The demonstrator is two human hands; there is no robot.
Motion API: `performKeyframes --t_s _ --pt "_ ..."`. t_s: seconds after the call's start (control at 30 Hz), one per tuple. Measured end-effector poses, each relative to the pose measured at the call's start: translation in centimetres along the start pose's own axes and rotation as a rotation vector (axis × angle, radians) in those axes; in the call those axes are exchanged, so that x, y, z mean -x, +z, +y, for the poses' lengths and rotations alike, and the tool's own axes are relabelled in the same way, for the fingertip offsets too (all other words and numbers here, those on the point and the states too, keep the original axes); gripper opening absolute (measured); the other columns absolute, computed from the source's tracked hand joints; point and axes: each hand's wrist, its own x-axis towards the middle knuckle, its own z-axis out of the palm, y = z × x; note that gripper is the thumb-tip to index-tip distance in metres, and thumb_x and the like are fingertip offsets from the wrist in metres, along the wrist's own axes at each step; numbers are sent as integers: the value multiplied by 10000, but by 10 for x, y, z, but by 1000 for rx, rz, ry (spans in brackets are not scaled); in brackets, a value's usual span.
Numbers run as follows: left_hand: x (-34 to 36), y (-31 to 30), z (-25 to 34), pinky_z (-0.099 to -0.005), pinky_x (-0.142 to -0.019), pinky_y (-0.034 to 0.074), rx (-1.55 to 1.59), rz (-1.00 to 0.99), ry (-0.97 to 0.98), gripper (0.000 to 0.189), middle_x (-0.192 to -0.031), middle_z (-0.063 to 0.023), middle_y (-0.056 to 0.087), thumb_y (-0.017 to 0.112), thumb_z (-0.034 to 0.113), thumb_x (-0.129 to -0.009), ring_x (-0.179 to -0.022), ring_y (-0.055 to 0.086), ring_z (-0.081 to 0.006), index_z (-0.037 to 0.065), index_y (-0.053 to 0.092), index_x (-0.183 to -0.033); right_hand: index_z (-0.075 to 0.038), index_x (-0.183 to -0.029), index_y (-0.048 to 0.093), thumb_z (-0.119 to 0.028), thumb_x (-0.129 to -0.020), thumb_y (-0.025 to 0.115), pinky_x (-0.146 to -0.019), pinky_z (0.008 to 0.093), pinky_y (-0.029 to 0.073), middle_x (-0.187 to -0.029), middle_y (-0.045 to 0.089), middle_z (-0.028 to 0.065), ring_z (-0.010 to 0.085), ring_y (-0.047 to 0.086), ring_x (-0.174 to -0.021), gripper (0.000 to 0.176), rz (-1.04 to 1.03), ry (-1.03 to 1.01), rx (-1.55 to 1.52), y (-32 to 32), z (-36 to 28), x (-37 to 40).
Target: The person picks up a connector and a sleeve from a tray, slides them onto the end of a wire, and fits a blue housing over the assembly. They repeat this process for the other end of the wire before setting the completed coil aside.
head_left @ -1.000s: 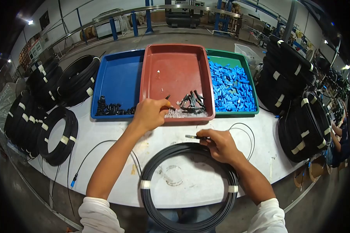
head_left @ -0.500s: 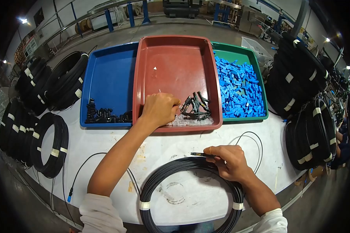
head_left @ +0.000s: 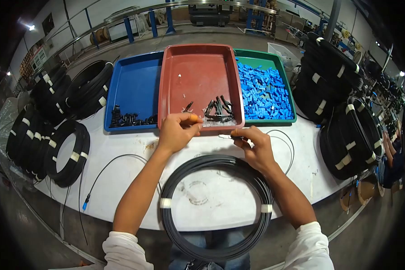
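Note:
My left hand [head_left: 180,132] is at the front rim of the red tray [head_left: 198,51], fingertips pinched together; whatever they hold is too small to make out. Facing it, my right hand [head_left: 254,146] grips a slim black cable connector [head_left: 235,137] with a pale tip pointing left. A taped coil of black cable [head_left: 166,220] lies below both hands, partly over the table's near edge. Several black connector pieces [head_left: 218,107] and small clear pieces [head_left: 216,122] lie in the red tray. To the left, a loose cable end carries a blue connector [head_left: 85,205].
A blue tray [head_left: 135,67] with small black parts [head_left: 126,119] stands left of the red one. On the right, a green tray [head_left: 279,67] holds blue connector parts [head_left: 263,92]. Stacked cable coils flank both sides, left [head_left: 67,153] and right [head_left: 351,135].
My left hand has come back from inside the red tray to its front rim. My right hand has risen toward it with the connector, whose tip now looks pale. The view has shifted slightly.

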Motion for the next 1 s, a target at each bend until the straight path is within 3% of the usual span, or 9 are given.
performKeyframes --t_s 0.13,0.37,0.53,0.6,1.0 --pt "37 -2 11 -232 -579 481 292 -150 -92 136 -836 -87 738 728 64 -861 -757 726 -148 -16 732 -971 -41 -1013 727 85 -781 725 -674 330 537 -921 724 114 235 682 -793 264 -48 -36 -94 -3 -2 0" --pt "63 7 -1 -247 -630 521 472 -99 66 152 -863 -102 743 732 94 -887 -790 732 -161 -7 730 -1001 -39 -1039 711 78 -803 714 -653 323 537 -944 727 108 236 688 -772 264 -118 -117 -160 -2 -17 4" --pt "64 7 -2 -251 -714 566 491 -73 117 128 -894 -104 740 723 44 -895 -828 728 -165 -22 726 -1005 -46 -1057 702 58 -814 714 -637 331 528 -911 717 107 244 680 -748 265 -113 -244 -53 1 -30 6" --pt "65 8 -6 -269 -800 584 522 -135 125 151 -934 -114 739 730 6 -878 -859 729 -164 -49 718 -1018 -41 -1046 699 44 -809 725 -623 333 521 -893 709 114 242 668 -717 254 -89 -236 -50 2 -30 7" --pt "67 8 -4 -276 -770 583 523 -125 170 122 -897 -110 732 719 2 -886 -821 721 -162 -51 715 -996 -25 -1034 692 20 -807 735 -603 346 507 -844 704 128 255 655 -685 235 -79 -246 -4 3 -32 8"
